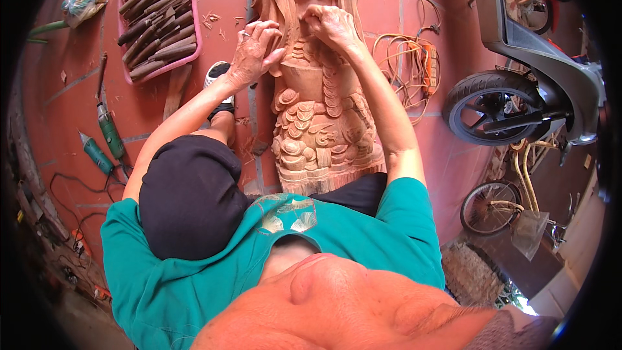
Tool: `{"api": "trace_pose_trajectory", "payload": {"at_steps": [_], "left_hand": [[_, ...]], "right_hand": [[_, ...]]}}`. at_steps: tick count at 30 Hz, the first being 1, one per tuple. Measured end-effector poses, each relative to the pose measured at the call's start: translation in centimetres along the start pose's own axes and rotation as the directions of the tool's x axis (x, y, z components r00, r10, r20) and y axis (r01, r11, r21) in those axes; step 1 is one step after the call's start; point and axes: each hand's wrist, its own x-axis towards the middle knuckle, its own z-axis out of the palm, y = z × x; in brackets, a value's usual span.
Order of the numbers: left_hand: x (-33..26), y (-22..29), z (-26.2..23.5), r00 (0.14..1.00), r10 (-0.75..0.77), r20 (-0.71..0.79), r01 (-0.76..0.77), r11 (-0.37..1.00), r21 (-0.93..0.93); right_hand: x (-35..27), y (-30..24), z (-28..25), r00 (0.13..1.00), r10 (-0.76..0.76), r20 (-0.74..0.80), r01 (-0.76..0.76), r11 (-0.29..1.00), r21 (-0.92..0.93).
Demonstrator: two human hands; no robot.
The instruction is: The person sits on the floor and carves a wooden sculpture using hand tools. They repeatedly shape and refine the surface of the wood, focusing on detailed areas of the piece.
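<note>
A carved wooden statue (311,84) lies on the floor in front of me, its lower part near my body, with coin-like discs and rounded shapes cut in relief. Over its upper half, my right hand (330,26) is closed, fingers curled down against the wood below the carved hands. Whatever it may pinch is hidden. Beside the statue's left edge is my left hand (256,55), wearing a ring, its fingers apart and nothing visible in it.
A pink tray (193,0) of wooden-handled carving tools (159,23) sits at far left. Two green power tools (109,131) lie nearer, with cords. To the right are an orange power strip (429,68), tangled cable, a motorbike (495,107) and a bicycle (492,207). Wood chips (210,21) dot the tiles.
</note>
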Motion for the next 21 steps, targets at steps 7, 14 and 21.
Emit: {"api": "trace_pose_trajectory", "payload": {"at_steps": [7, 14, 21], "left_hand": [[0.3, -0.1, -1.0, 0.998, -0.012, 0.069, 0.011, 1.000, 0.012], [2.0, 1.4, -3.2, 0.954, -0.273, 0.121, 0.294, 0.929, -0.226], [3.8, 3.4, -3.0, 0.763, -0.488, 0.423, 0.590, 0.261, -0.764]], "right_hand": [[-2.8, 1.2, -3.3, 0.989, 0.116, 0.092, -0.134, 0.964, 0.229], [-4.3, -0.4, -2.8, 0.983, 0.174, -0.055, -0.137, 0.903, 0.407], [-4.6, -8.2, 0.3, 0.950, 0.128, -0.284, -0.039, 0.954, 0.298]]}}
